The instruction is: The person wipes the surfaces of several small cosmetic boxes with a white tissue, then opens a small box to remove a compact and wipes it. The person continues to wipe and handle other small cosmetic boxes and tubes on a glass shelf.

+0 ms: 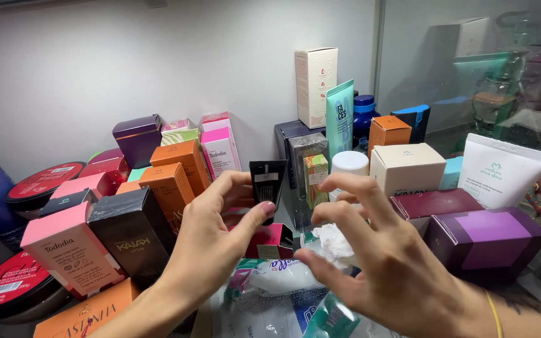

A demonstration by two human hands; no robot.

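Many boxes crowd hands, left hand w/ black tube

The right hand hid much of a crumpled white wad. A round red-lidded tin was cropped at the left edge, and shelved goods behind the glass pane were blurred.

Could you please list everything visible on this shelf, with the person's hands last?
Small tube: one, black, pinched in left hand.
Orange boxes: several, left of centre.
Pink boxes: several, left side.
Black box: one, beside pink box.
Purple boxes: two, right.
White tube: one, right.
Round tins: two, red-lidded, far left.
Plastic packets: white, below hands.
Left hand: holding small tube.
Right hand: open, empty.
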